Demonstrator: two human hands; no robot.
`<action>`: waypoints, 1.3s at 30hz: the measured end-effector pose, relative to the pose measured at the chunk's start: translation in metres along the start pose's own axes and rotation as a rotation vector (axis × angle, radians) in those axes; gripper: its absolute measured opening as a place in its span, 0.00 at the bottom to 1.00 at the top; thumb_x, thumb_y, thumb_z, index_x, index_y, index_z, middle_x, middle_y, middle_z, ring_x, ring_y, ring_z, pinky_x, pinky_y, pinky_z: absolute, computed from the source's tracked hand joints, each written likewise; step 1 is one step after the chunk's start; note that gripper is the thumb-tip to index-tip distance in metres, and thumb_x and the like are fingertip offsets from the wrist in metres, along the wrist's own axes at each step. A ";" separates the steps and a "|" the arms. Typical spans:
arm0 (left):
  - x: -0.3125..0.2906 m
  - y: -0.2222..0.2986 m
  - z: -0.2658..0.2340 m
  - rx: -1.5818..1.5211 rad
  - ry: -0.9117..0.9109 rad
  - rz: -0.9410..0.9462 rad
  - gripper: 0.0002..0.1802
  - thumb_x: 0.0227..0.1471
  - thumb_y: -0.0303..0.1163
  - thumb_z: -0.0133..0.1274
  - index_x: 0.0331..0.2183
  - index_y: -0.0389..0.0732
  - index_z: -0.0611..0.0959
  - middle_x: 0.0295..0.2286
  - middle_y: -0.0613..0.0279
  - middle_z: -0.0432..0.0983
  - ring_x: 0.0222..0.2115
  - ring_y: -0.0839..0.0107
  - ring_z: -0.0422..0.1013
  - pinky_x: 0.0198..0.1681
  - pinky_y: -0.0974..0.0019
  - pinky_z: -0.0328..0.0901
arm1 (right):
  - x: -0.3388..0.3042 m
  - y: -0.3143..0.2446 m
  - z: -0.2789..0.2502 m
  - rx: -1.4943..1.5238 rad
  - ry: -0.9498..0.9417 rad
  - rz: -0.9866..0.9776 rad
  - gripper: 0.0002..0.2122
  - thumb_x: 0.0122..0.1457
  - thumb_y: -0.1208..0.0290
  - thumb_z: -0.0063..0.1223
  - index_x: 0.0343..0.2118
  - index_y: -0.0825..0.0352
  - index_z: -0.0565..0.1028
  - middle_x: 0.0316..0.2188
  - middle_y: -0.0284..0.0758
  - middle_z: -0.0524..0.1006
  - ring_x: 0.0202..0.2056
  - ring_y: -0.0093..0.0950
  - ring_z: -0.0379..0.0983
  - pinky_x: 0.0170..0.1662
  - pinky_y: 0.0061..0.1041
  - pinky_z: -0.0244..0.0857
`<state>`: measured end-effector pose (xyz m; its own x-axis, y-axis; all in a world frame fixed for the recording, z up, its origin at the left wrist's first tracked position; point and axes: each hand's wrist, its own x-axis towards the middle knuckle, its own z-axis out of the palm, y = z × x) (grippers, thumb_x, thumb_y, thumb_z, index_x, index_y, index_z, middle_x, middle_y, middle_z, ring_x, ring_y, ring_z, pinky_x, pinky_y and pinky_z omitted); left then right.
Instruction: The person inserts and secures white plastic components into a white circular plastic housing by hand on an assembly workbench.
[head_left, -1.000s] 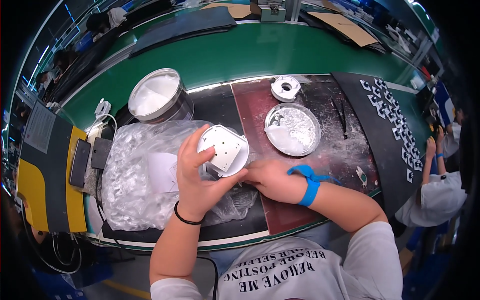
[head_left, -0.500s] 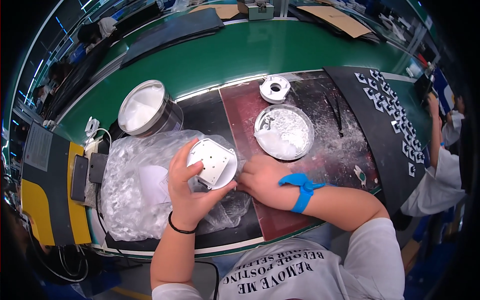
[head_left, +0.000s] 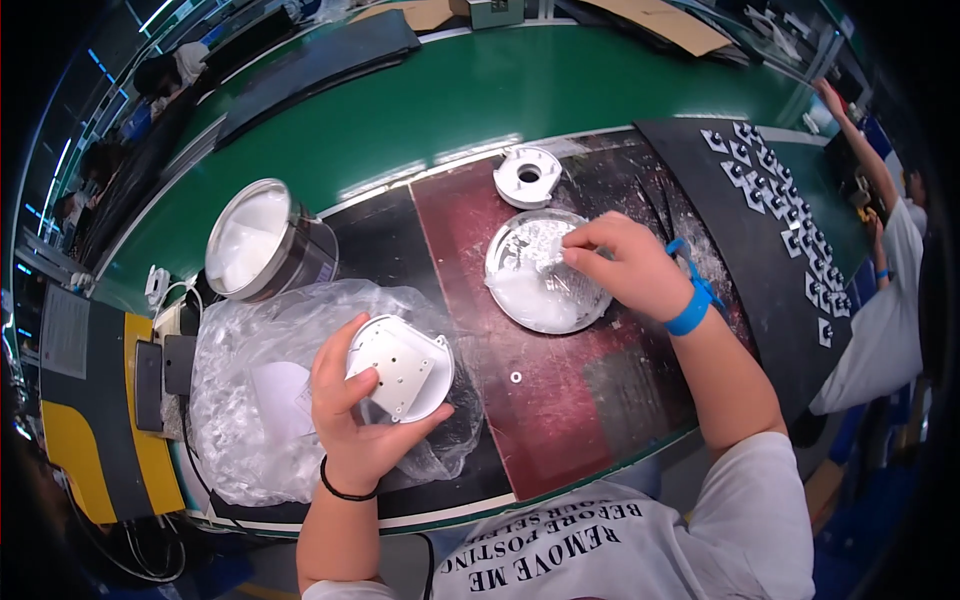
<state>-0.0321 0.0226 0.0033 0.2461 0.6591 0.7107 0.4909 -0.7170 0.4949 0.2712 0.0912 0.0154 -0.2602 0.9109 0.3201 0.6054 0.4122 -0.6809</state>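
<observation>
In my left hand (head_left: pixel 352 420) is a round white plastic housing (head_left: pixel 402 366), its inner side with several small holes turned up; thumb and fingers grip its rim. My right hand (head_left: pixel 636 268) is over a round dish (head_left: pixel 494 290), fingertips pinched together above its far right part. What they hold, if anything, is too small to make out. White paste (head_left: pixel 528 298) and a clear film-like layer lie in the dish. Behind the dish sits a white round part with a centre hole (head_left: pixel 528 177). A small white ring (head_left: pixel 516 378) lies on the red mat (head_left: pixel 480 420).
A crumpled clear plastic bag (head_left: pixel 240 400) lies under my left hand. Left of centre stands a tilted tin of white paste (head_left: pixel 290 250). On the right, a black mat (head_left: pixel 690 170) holds rows of small parts (head_left: pixel 790 215). A yellow-black machine (head_left: pixel 100 400) is far left. Another person's arm (head_left: pixel 870 155) shows at far right.
My right hand has moved from beside the housing, up and right to the dish. The small white ring now shows on the red mat. My left hand still holds the housing.
</observation>
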 end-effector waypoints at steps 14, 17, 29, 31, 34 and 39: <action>-0.004 0.000 0.003 -0.056 -0.021 -0.044 0.43 0.25 0.40 0.72 0.44 0.53 0.64 0.47 0.39 0.64 0.44 0.49 0.66 0.45 0.55 0.64 | 0.003 0.009 0.016 -0.135 -0.025 -0.094 0.04 0.47 0.70 0.56 0.25 0.63 0.78 0.24 0.32 0.75 0.31 0.31 0.68 0.38 0.29 0.60; -0.005 0.000 0.003 -0.034 -0.026 -0.038 0.43 0.25 0.41 0.72 0.44 0.53 0.64 0.47 0.39 0.64 0.45 0.50 0.66 0.45 0.56 0.65 | 0.002 0.008 0.017 -0.138 -0.041 -0.061 0.04 0.47 0.69 0.56 0.25 0.62 0.78 0.24 0.31 0.76 0.33 0.30 0.69 0.40 0.30 0.59; -0.004 0.002 0.002 -0.026 -0.025 -0.037 0.43 0.25 0.42 0.72 0.43 0.53 0.64 0.47 0.41 0.64 0.45 0.50 0.66 0.45 0.56 0.64 | 0.000 0.000 0.017 -0.245 -0.080 0.035 0.04 0.47 0.66 0.56 0.25 0.58 0.79 0.25 0.27 0.75 0.36 0.27 0.67 0.42 0.30 0.53; -0.004 0.003 0.002 -0.018 -0.030 -0.043 0.43 0.25 0.42 0.72 0.43 0.53 0.64 0.47 0.41 0.65 0.45 0.50 0.66 0.45 0.56 0.64 | 0.000 0.000 0.017 -0.254 -0.076 0.023 0.04 0.47 0.66 0.56 0.25 0.58 0.79 0.24 0.27 0.75 0.36 0.27 0.67 0.41 0.30 0.52; -0.003 0.003 0.002 -0.006 -0.036 -0.037 0.43 0.25 0.42 0.72 0.43 0.53 0.64 0.47 0.41 0.65 0.45 0.50 0.66 0.45 0.56 0.64 | 0.000 0.002 0.017 -0.287 -0.068 0.010 0.04 0.47 0.66 0.56 0.24 0.58 0.79 0.24 0.27 0.75 0.35 0.27 0.67 0.41 0.29 0.52; -0.005 0.002 0.003 -0.037 -0.023 -0.043 0.43 0.25 0.42 0.72 0.43 0.53 0.64 0.47 0.41 0.65 0.45 0.50 0.66 0.45 0.55 0.64 | 0.003 -0.001 0.013 -0.256 -0.038 0.031 0.05 0.48 0.67 0.56 0.25 0.60 0.78 0.25 0.27 0.76 0.33 0.26 0.68 0.41 0.28 0.53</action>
<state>-0.0302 0.0186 -0.0003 0.2451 0.6940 0.6770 0.4704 -0.6957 0.5429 0.2605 0.0942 0.0086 -0.2638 0.9251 0.2732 0.7831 0.3708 -0.4993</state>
